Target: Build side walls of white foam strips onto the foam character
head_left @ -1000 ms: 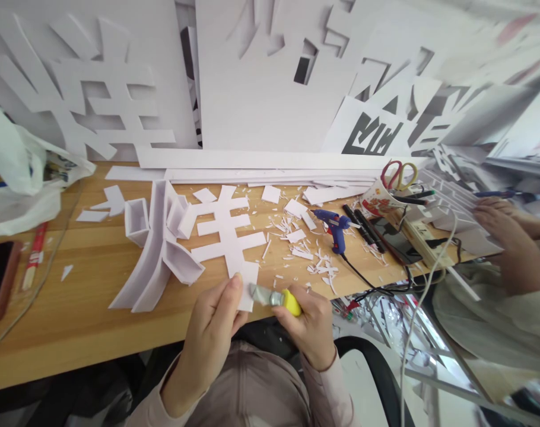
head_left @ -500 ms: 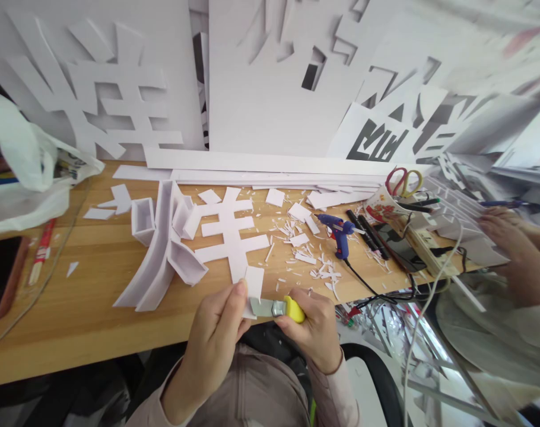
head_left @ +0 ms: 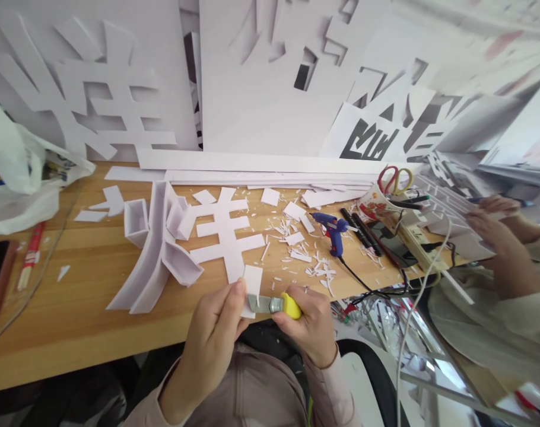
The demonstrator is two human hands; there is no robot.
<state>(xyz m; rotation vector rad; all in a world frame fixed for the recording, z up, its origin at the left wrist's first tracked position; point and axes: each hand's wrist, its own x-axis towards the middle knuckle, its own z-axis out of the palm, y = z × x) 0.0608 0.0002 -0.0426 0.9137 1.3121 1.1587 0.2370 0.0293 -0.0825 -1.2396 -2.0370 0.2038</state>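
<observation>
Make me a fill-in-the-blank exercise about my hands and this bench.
1. Your right hand grips a knife with a ____ handle.
2. The small piece in your left hand is ____ in colour.
3. The glue gun is mostly ____ in colour.
4. In the picture, the printed cup stands to the ____ of the glue gun.
Missing words: yellow; white; blue; right.

Cutout [head_left: 229, 228] on the table [head_left: 74, 308]
Knife [head_left: 276, 305] at five o'clock, glue gun [head_left: 335, 230] at three, hollow form [head_left: 152, 258] at nine, strips [head_left: 270, 177] at twelve; scissors [head_left: 394, 185] in cup [head_left: 371, 205].
</observation>
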